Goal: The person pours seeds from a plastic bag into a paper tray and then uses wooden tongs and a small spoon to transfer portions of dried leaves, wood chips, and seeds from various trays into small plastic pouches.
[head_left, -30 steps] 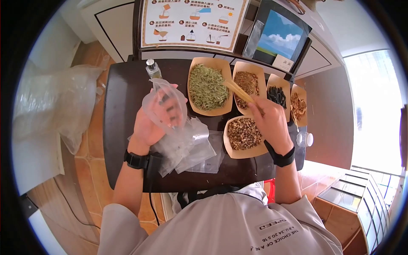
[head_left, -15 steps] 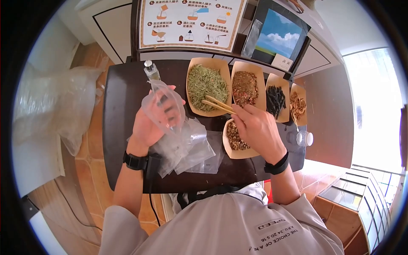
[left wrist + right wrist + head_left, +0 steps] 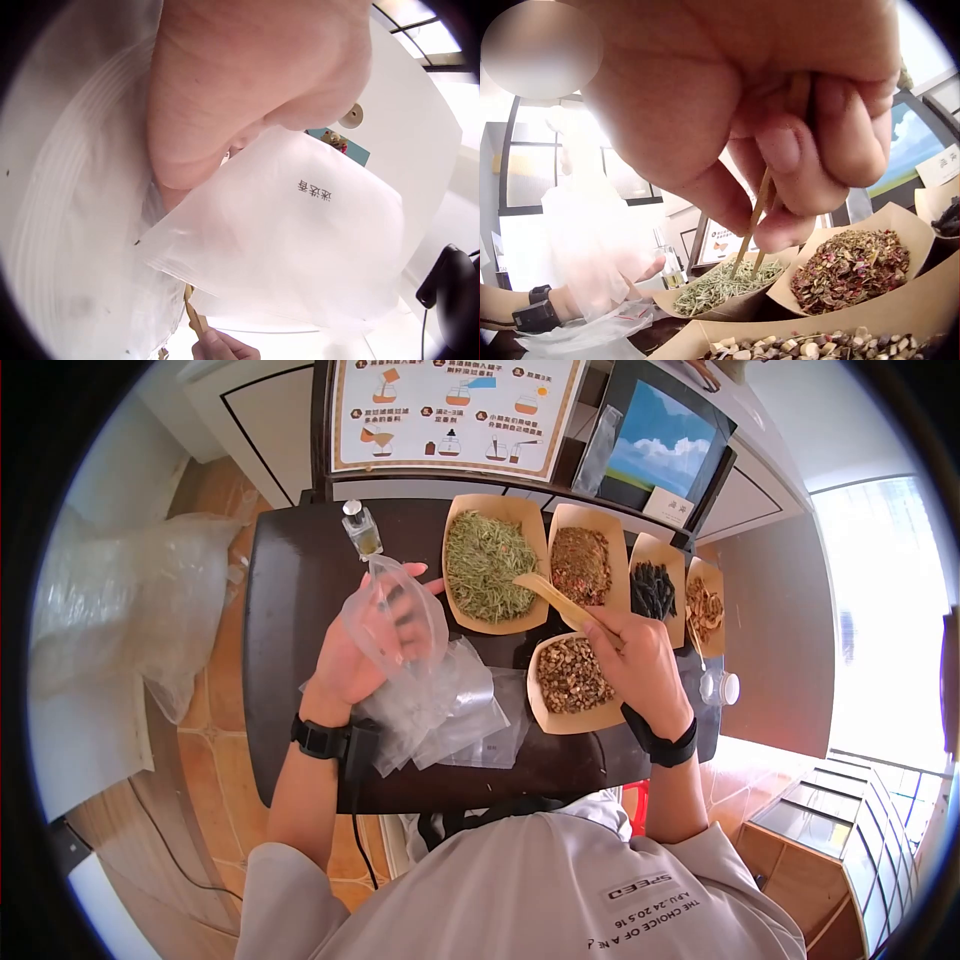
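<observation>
My left hand (image 3: 352, 650) holds a clear plastic bag (image 3: 432, 622) with its mouth spread open, fingers visible through the film. In the left wrist view, the bag (image 3: 300, 225) carries printed characters on its side. My right hand (image 3: 645, 665) grips wooden tweezers (image 3: 558, 602), their tips over the right side of a paper tray (image 3: 462, 614) of dried green needle-like herb (image 3: 490, 560). From the right wrist, the tweezers (image 3: 754, 225) point down into the herb (image 3: 724, 291). Under my right hand stands a tray of chopped brown stem pieces (image 3: 570, 675).
More paper trays hold a reddish herb mix (image 3: 582, 560), dark strips (image 3: 653, 590) and brown slices (image 3: 704, 605). Flat plastic bags (image 3: 465, 705) lie by my left wrist. A glass bottle (image 3: 362, 530) stands at the back left, a small capped jar (image 3: 720, 687) at the right edge.
My right hand moved left, bringing the tweezers to the herb's lower part, then back right, with the tips now higher on the tray's right side. My left hand keeps holding the bag.
</observation>
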Motion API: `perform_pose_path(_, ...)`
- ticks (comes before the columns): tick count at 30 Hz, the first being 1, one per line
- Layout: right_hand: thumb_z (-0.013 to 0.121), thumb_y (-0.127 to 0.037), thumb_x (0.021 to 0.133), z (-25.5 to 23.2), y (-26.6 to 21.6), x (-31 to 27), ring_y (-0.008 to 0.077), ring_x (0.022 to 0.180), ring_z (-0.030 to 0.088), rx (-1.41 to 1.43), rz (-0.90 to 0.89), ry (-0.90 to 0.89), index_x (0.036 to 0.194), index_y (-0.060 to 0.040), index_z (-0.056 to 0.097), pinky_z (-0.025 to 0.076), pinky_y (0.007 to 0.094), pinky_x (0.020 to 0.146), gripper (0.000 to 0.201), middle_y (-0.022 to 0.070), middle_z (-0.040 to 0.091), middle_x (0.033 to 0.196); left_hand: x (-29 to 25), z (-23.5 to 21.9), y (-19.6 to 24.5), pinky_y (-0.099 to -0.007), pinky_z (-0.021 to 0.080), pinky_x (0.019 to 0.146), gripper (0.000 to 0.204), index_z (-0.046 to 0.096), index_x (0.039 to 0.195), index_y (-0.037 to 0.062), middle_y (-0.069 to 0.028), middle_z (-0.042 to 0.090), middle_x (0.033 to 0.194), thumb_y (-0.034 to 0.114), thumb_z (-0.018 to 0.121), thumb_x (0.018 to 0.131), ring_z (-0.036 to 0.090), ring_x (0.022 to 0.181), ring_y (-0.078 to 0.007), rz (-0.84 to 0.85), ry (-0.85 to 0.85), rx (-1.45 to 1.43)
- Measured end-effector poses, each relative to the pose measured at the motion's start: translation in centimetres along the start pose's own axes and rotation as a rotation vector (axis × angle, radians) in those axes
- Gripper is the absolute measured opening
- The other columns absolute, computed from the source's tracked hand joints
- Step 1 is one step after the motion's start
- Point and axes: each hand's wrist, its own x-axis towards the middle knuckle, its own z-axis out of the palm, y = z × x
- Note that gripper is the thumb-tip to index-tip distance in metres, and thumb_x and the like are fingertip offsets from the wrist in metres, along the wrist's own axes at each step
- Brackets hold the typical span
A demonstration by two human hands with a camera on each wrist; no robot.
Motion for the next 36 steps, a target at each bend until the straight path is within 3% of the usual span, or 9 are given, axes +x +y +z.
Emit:
perform_pose_path(13, 0.062, -0.019, 0.09, 1.5, -2.0, 1.0, 0.0357, 0.065, 0.063, -0.312, -0.077, -0.046, 0.085, -0.0046, 0.067, 0.051, 0.0444, 0.058, 0.016, 0.0139, 0.063, 0.069, -0.1, 0.2, 0.0, -0.0391, 0.052, 0.086, 0.058, 0.037, 0.144, 0.0053, -0.0198, 0.048, 0.142, 0.048, 0.036, 0.105, 0.063, 0.104, -0.0238, -0.017, -0.005, 0.041)
perform_pose_path(15, 0.062, -0.019, 0.089, 1.8, -1.7, 1.2, 0.0358, 0.065, 0.063, -0.337, -0.129, -0.044, 0.083, -0.0042, 0.066, 0.051, 0.0448, 0.058, 0.016, 0.0143, 0.062, 0.068, 0.0, 0.5, -0.2, -0.0405, 0.053, 0.078, 0.054, 0.037, 0.145, 0.0054, -0.0244, 0.043, 0.145, 0.042, 0.039, 0.105, 0.062, 0.085, -0.0314, 0.002, 0.108, 0.007)
perform_pose_path(16, 0.062, -0.019, 0.089, 1.8, -1.6, 1.2, 0.0358, 0.065, 0.063, -0.338, -0.127, -0.039, 0.083, -0.0042, 0.066, 0.051, 0.0448, 0.058, 0.016, 0.0143, 0.062, 0.068, 0.0, 0.1, -0.3, -0.0405, 0.053, 0.078, 0.054, 0.037, 0.145, 0.0054, -0.0244, 0.043, 0.145, 0.042, 0.039, 0.105, 0.062, 0.085, -0.0314, 0.0, 0.104, 0.01)
perform_pose_path(28, 0.065, -0.008, 0.085, 1.4, -0.2, 0.3, 0.0384, 0.064, 0.06, -0.02, -0.166, 0.111, 0.082, -0.0014, 0.065, 0.047, 0.0443, 0.055, 0.007, 0.0162, 0.062, 0.07, 0.1, -1.7, -0.4, -0.0425, 0.054, 0.086, 0.046, 0.044, 0.137, 0.0057, -0.0219, 0.055, 0.133, 0.038, 0.041, 0.105, 0.064, 0.099, -0.0306, 0.005, 0.053, -0.011)
perform_pose_path(30, 0.067, -0.006, 0.085, 1.0, -0.4, 0.3, 0.0385, 0.062, 0.06, 0.016, -0.145, 0.143, 0.083, -0.0004, 0.066, 0.046, 0.0432, 0.054, 0.006, 0.0175, 0.06, 0.068, 0.0, -0.7, -0.4, -0.0423, 0.053, 0.087, 0.042, 0.046, 0.134, 0.0073, -0.0175, 0.058, 0.127, 0.038, 0.04, 0.105, 0.064, 0.098, -0.0288, 0.003, 0.146, -0.018)
perform_pose_path(34, 0.068, -0.006, 0.086, 0.4, -0.7, 0.4, 0.0375, 0.059, 0.059, 0.077, -0.158, 0.199, 0.087, 0.0002, 0.068, 0.046, 0.0401, 0.053, 0.006, 0.0182, 0.059, 0.066, -0.1, -0.2, -0.3, -0.0427, 0.052, 0.088, 0.041, 0.046, 0.133, 0.009, -0.0113, 0.06, 0.116, 0.039, 0.039, 0.106, 0.063, 0.096, -0.0267, 0.007, 0.146, -0.03)
perform_pose_path(36, 0.069, -0.005, 0.087, -0.1, -1.1, 0.4, 0.0332, 0.056, 0.059, 0.126, -0.133, 0.22, 0.093, 0.0012, 0.071, 0.046, 0.0353, 0.052, 0.009, 0.0184, 0.061, 0.067, -0.1, 0.2, -0.3, -0.0414, 0.052, 0.088, 0.04, 0.047, 0.13, 0.0093, -0.007, 0.059, 0.108, 0.04, 0.04, 0.105, 0.062, 0.095, -0.0248, 0.0, 0.146, -0.01)
